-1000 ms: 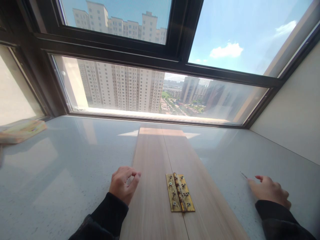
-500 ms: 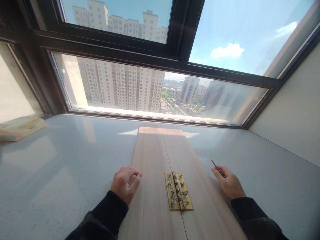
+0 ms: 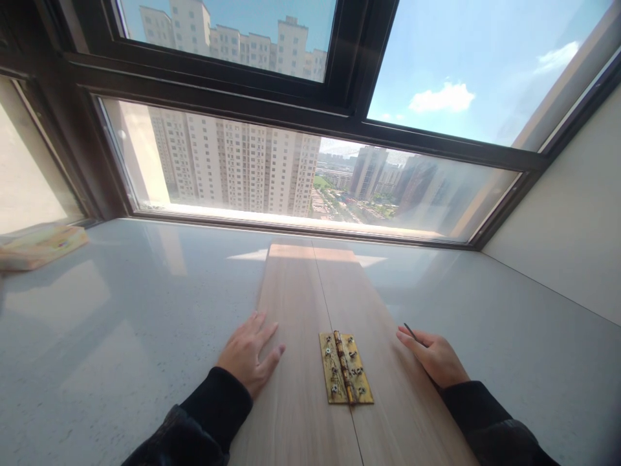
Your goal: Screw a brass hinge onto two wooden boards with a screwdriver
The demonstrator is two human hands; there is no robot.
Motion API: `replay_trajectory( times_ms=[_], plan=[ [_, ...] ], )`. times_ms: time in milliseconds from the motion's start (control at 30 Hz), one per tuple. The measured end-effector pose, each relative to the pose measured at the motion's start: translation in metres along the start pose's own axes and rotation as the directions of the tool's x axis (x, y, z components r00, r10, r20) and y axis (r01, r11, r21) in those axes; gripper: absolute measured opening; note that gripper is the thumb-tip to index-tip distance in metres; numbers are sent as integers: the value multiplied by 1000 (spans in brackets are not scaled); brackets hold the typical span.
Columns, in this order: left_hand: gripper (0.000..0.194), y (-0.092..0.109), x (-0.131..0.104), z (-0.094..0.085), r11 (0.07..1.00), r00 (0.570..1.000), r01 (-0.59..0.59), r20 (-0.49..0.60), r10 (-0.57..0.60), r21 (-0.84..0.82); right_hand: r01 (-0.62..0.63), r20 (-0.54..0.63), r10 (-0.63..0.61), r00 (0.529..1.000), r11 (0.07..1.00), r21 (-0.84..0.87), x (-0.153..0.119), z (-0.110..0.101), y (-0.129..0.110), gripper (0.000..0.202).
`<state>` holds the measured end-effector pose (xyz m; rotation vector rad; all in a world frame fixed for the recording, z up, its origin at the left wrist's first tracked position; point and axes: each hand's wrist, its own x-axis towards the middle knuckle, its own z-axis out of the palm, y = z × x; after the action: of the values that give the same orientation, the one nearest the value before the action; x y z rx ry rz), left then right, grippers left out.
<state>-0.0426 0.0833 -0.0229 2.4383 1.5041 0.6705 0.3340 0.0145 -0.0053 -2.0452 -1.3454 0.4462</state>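
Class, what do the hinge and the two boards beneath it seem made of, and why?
Hinge: metal, perhaps brass, with a worn finish; yellow surface, dark stains.
Boards: wood or printed laminate, smooth finish; pale, lengthwise grain.

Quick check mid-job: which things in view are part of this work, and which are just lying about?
Part of the work:
Two pale wooden boards
Brass-coloured hinge lying across their seam
Small screws on it
Thin dark rod in the right hand

Just lying about:
Pale box-like object, far left on the counter; too blurred to identify
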Motion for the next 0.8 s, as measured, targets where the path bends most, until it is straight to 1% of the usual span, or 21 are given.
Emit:
replay_trajectory(
  times_ms=[100,167,300,400,500,633,700,800],
  plan=[
    [56,-3,3,-9,1000,994,0,106,2,-24,20,27,-21,999,999,39,-2,2,-4,45],
    [58,-6,5,-15,1000,991,7,133,-4,-26,44,63,-48,997,997,60,-4,4,-7,44],
    [56,-11,8,-24,999,992,29,120,-33,39,90,90,-95,991,994,54,-9,10,-14,47],
    [54,-12,8,-27,992,992,60,107,-71,109,121,103,-121,987,993,9,-13,15,-21,49],
    [51,-11,5,-23,981,993,94,50,-103,169,137,128,-129,983,989,-56,-17,19,-30,55],
    [49,-7,1,-16,972,995,99,-33,-94,215,136,130,-122,984,985,-103,-17,23,-36,61],
    [49,-8,1,-15,974,995,96,-37,-90,207,139,118,-127,985,985,-98,-16,24,-37,59],
    [51,-11,1,-15,980,994,101,18,-105,173,158,121,-146,982,983,-90,-16,25,-36,55]
  ],
)
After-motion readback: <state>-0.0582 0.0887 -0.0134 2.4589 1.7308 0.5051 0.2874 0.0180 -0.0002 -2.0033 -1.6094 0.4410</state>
